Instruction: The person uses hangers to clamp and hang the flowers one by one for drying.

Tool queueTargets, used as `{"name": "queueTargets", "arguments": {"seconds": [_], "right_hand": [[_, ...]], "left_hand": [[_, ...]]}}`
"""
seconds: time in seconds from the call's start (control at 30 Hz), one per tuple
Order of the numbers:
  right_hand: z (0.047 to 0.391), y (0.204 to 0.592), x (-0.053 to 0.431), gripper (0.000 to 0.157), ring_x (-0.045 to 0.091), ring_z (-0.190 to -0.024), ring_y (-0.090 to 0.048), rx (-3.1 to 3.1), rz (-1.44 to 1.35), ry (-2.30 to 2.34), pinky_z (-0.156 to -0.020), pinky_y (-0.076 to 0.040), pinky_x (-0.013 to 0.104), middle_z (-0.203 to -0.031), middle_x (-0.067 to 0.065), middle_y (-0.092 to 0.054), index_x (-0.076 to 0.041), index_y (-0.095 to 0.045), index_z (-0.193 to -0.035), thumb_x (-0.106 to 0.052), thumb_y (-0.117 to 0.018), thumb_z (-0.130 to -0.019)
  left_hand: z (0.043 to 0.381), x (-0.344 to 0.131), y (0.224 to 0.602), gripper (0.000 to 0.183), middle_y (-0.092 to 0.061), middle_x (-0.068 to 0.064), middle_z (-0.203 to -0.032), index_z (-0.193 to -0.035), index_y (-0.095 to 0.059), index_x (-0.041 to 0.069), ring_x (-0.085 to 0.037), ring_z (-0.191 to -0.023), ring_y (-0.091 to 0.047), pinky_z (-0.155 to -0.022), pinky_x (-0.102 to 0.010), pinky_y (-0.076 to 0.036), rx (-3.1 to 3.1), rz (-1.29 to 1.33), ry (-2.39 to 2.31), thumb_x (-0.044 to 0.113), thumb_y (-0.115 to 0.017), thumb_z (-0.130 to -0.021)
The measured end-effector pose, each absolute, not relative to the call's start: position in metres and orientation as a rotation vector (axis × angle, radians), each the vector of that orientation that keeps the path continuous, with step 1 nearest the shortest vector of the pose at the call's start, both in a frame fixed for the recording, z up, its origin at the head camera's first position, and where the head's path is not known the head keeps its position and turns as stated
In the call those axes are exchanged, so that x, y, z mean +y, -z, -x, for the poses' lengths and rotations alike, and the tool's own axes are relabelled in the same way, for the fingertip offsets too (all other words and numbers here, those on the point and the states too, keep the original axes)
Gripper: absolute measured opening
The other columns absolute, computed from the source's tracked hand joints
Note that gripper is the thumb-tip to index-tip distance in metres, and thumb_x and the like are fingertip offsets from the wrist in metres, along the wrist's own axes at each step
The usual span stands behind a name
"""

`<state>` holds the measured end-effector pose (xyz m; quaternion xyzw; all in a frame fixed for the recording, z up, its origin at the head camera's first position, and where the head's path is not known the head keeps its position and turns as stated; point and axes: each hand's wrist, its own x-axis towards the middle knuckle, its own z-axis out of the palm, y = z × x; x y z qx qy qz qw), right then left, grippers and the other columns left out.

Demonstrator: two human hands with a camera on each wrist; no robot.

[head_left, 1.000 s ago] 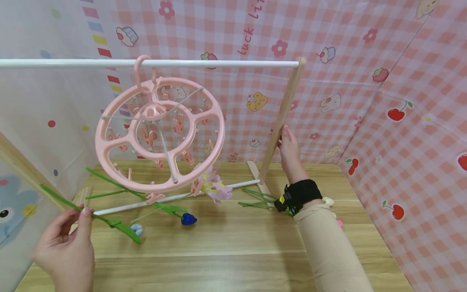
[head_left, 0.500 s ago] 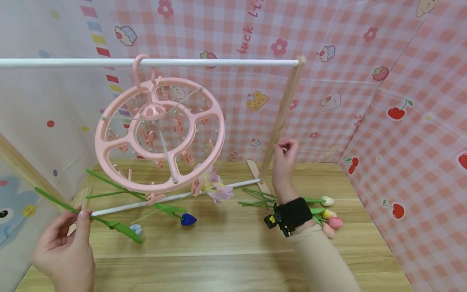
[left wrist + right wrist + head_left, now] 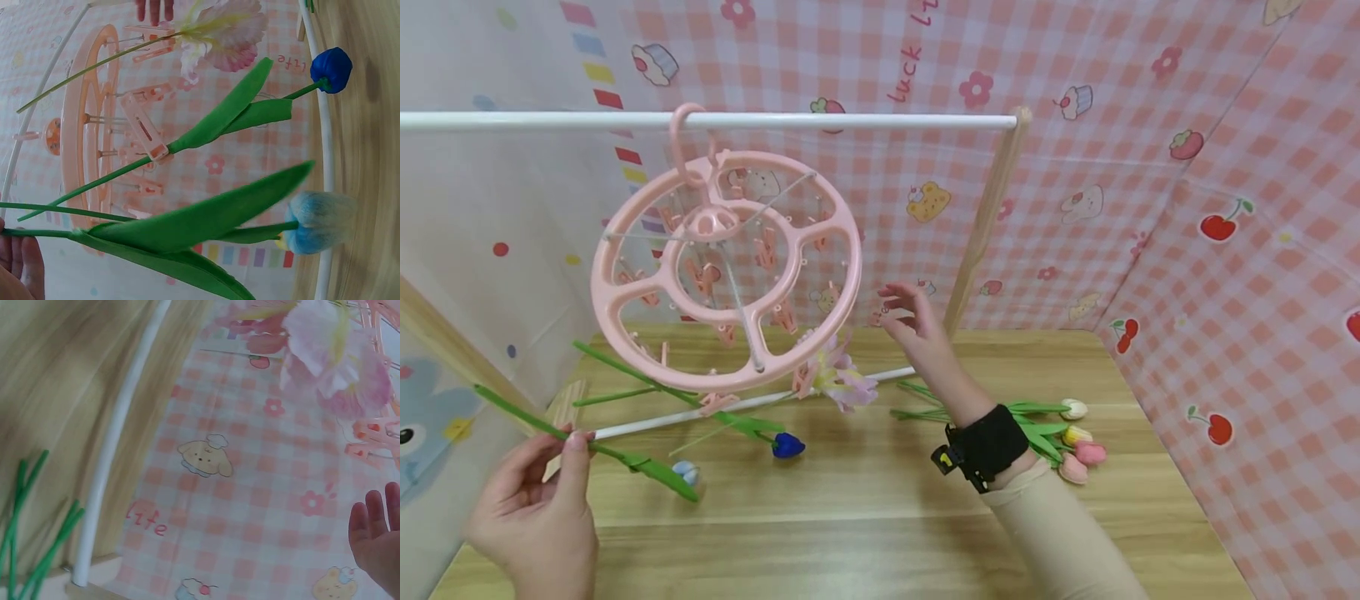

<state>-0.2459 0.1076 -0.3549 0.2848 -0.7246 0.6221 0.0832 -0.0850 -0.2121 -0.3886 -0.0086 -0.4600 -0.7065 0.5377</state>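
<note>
The fingers (image 3: 535, 454) of the left hand (image 3: 538, 508) are closed in a pinch on the green stem of the light-blue tulip (image 3: 181, 224); those of the right hand (image 3: 917, 325) are loosely bent and spread, with nothing held. The tulip is held low at the left, its long axis slanted, in the head view, from upper left through the fingertips to lower right. The pink hanger (image 3: 710, 223) is hung from the white top rail (image 3: 880, 122), up and to the right of the pinching fingers, and is set between the hands. By the head view its rim is approached more closely by the right hand, though depth cannot be told surely. Bare clips (image 3: 765, 252) are seen beneath the ring, while the lilac flower (image 3: 847, 386) and the dark-blue tulip (image 3: 788, 445) appear to be clipped along its near and right edge. On the left, room is judged to be limited by the left post (image 3: 452, 354) and lower bar (image 3: 651, 424); more seems to be offered over the near tabletop (image 3: 850, 542), and between the ring and right post (image 3: 988, 212).
</note>
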Motion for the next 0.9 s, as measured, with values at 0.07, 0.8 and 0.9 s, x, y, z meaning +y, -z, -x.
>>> {"name": "queueTargets", "arguments": {"seconds": [0.07,0.8,0.9], "right_hand": [[0.247,0.35,0.108,0.04,0.032,-0.111,-0.038,-2.207,-0.874,-1.829,-0.091,-0.036,0.044,-0.125,0.014,-0.041,-0.007,-0.034,-0.127,-0.009,-0.049,-0.089],[0.249,0.329,0.073,0.038,0.024,-0.106,-0.046,-2.463,-0.876,-1.816,-0.09,-0.042,0.031,-0.116,0.013,-0.047,-0.002,-0.035,-0.128,-0.013,-0.042,-0.093],[0.248,0.331,0.073,0.034,0.025,-0.104,-0.046,-2.44,-0.837,-1.818,-0.09,-0.042,0.033,-0.112,0.013,-0.049,0.0,-0.038,-0.123,-0.015,-0.043,-0.093]], "left_hand": [[0.085,-0.212,0.389,0.024,-0.058,-0.028,-0.079,-0.083,-0.048,-0.031,-0.026,-0.067,-0.062,-0.061,-0.026,-0.053,-1.052,0.04,1.716,-0.024,-0.061,-0.064],[0.086,-0.207,0.39,0.02,-0.057,-0.03,-0.078,-0.08,-0.044,-0.033,-0.029,-0.067,-0.062,-0.063,-0.029,-0.054,-0.973,0.21,1.805,-0.034,-0.052,-0.062],[0.087,-0.206,0.39,0.02,-0.057,-0.03,-0.078,-0.08,-0.044,-0.034,-0.029,-0.067,-0.062,-0.063,-0.029,-0.054,-0.968,0.223,1.809,-0.034,-0.051,-0.062]]}}
